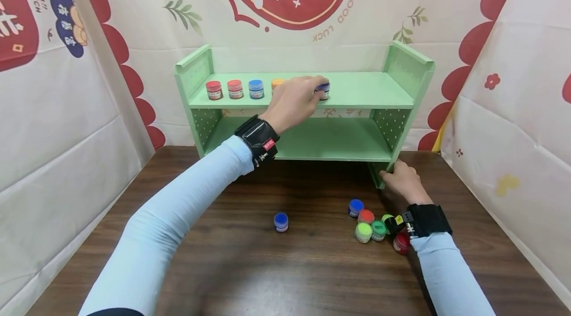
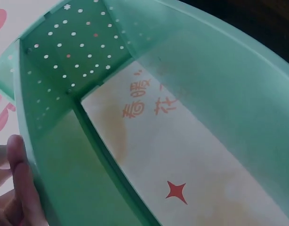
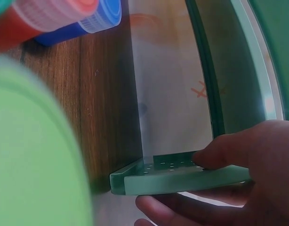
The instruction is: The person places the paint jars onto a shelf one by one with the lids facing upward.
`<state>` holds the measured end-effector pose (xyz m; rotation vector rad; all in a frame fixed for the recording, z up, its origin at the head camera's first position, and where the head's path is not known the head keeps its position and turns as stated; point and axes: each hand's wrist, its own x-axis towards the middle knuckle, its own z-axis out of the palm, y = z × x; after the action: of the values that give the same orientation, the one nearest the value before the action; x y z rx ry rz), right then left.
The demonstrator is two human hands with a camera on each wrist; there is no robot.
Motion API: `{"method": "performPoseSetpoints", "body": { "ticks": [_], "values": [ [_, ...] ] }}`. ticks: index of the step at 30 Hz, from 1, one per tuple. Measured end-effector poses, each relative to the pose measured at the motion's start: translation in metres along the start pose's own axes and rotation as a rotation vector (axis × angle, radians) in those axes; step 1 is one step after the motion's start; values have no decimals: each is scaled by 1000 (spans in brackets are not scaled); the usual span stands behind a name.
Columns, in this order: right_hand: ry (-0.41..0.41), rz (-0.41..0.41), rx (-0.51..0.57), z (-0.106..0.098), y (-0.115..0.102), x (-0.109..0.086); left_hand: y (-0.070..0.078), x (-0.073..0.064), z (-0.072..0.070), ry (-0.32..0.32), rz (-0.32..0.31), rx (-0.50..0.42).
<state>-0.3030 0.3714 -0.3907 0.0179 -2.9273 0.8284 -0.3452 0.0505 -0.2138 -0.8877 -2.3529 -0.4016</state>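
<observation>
My left hand (image 1: 296,100) pinches a small paint jar (image 1: 324,92) with a dark purple-blue lid at the top board of a green two-tier shelf (image 1: 330,140). To its left on that board stand a red jar (image 1: 214,90), a lighter red jar (image 1: 235,89), a blue jar (image 1: 256,89) and a yellow-orange jar (image 1: 277,83), partly hidden by the hand. In the left wrist view only some fingers (image 2: 23,183) show, at the shelf's front edge. My right hand (image 1: 405,183) grips the shelf's right leg (image 3: 182,181), thumb on one side and fingers on the other.
On the brown table (image 1: 214,266), a blue-lidded jar (image 1: 281,222) stands alone in front of the shelf. Several jars cluster by the right wrist, among them a light green jar (image 1: 363,232) and a dark red jar (image 1: 402,243). Printed cloth (image 1: 285,58) hangs behind.
</observation>
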Motion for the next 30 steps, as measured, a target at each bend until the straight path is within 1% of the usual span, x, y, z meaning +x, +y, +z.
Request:
{"method": "performPoseSetpoints", "body": {
  "ticks": [3, 8, 11, 13, 15, 18, 19, 20, 21, 23, 26, 28, 30],
  "values": [
    [5, 1, -6, 0, 1, -1, 2, 3, 2, -19, -1, 37],
    [14, -7, -5, 2, 3, 0, 2, 2, 5, -18, 5, 85],
    [15, -7, 0, 2, 2, 1, 1, -3, 5, 18, 25, 65],
    [15, -5, 2, 2, 2, 1, 0, -12, 6, 71, 56, 32],
    [10, -2, 8, 2, 2, 1, -2, -26, 11, 164, 123, -14],
    [-4, 4, 14, 3, 0, 1, -3, -55, 21, 290, 226, -63],
    [-7, 6, 16, 3, 0, 0, -3, -66, 25, 319, 253, -76],
    [-8, 7, 18, 3, 0, 0, -3, -77, 29, 336, 270, -91],
    [-7, 9, 17, 2, -1, 0, -2, -88, 32, 342, 273, -106],
    [-1, 10, 15, 2, -1, -1, -1, -107, 39, 327, 252, -157],
    [3, 13, 10, 1, -2, 0, -4, -133, 49, 307, 185, -254],
    [1, 14, 5, 1, -2, -1, -7, -147, 56, 297, 131, -311],
    [2, 15, 3, 1, -2, -1, -10, -159, 61, 285, 85, -350]
  ]
}}
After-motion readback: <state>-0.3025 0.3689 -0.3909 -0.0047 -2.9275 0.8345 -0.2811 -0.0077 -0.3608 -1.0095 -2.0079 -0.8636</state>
